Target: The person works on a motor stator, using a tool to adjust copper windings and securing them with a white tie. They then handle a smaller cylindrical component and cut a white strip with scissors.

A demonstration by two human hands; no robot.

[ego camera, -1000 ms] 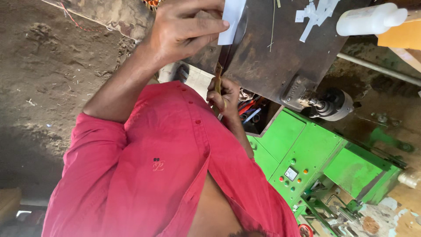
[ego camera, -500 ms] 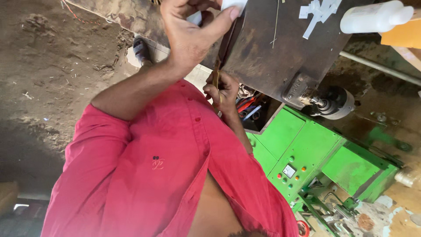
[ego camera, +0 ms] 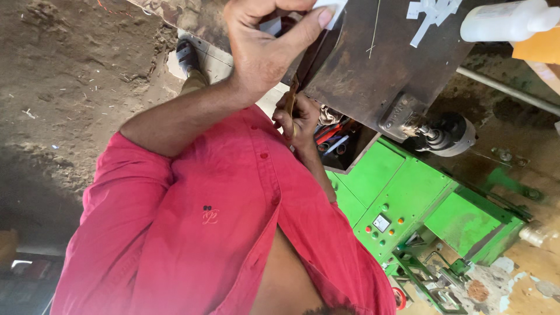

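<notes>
The left hand [ego camera: 262, 49] is curled, with thumb and forefinger pinched on a small white strip [ego camera: 331, 8] at the near edge of a dark metal work plate [ego camera: 379, 58]. Just below it, the right hand [ego camera: 298, 118] is closed in a loose fist around a thin brown tool [ego camera: 291, 93], whose upper end runs up along the plate's edge towards the left hand; what kind of tool it is cannot be told. To do this well, the pinch looks best kept firm and close to the plate's edge, so the strip does not twist. The tool should be guided with short, steady movements, well away from the left thumb. Beyond the left hand, further across the plate, lie more white strips [ego camera: 429, 14] and a white plastic bottle [ego camera: 501, 20] on its side. Just past the right hand sits an open tray of hand tools [ego camera: 335, 137], and below that a green machine [ego camera: 420, 192] with a small button panel [ego camera: 382, 224]. On the other side of the left arm is a rough earthen floor [ego camera: 70, 87].
</notes>
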